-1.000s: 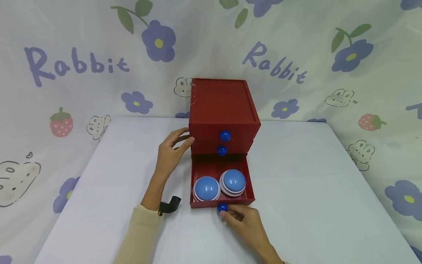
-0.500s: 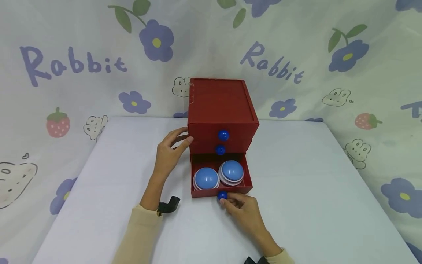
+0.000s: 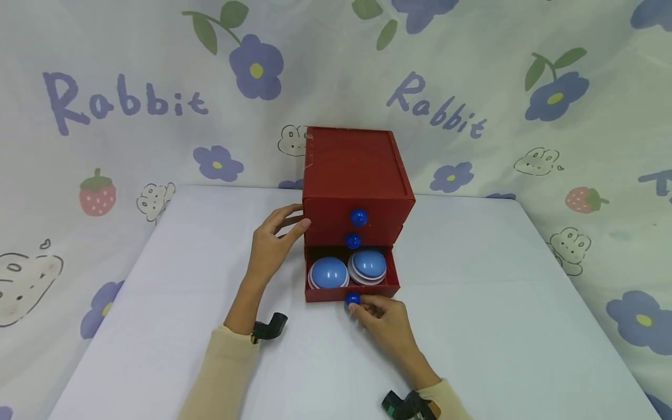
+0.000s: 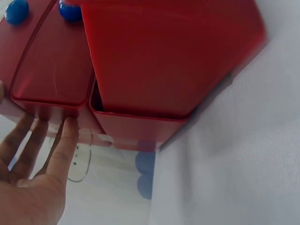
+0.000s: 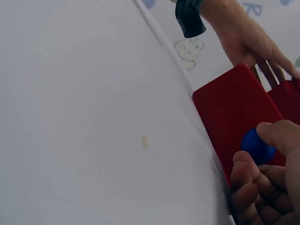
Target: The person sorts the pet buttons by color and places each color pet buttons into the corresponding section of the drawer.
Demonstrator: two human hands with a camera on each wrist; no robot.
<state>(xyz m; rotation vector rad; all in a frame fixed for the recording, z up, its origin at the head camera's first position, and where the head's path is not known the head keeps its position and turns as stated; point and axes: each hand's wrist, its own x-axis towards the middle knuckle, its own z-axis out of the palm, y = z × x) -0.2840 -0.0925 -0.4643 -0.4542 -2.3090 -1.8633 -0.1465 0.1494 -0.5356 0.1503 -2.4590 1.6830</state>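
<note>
A red chest of drawers (image 3: 357, 163) stands on the white table, its bottom drawer (image 3: 315, 295) partly pulled out. Inside that drawer sit two round blue-topped, white-rimmed things, a left one (image 3: 329, 272) and a right one (image 3: 370, 264). My right hand (image 3: 388, 324) pinches the drawer's blue knob (image 5: 258, 146) between thumb and fingers. My left hand (image 3: 273, 245) rests its fingertips against the chest's left side, fingers nearly straight, as the left wrist view shows (image 4: 37, 164). The two upper drawers are flush, with an upper knob (image 3: 359, 217) and a lower knob (image 3: 353, 240).
The white table (image 3: 499, 303) spreads out on both sides of the chest. Close behind the chest hangs a printed cloth (image 3: 336, 70) with flowers and rabbits. Each wrist wears a black camera mount, one on the left (image 3: 270, 326) and one on the right (image 3: 406, 405).
My right hand has pushed the bottom drawer inward, away from me, carrying the two blue-topped things with it. My left hand has stayed against the chest's side.
</note>
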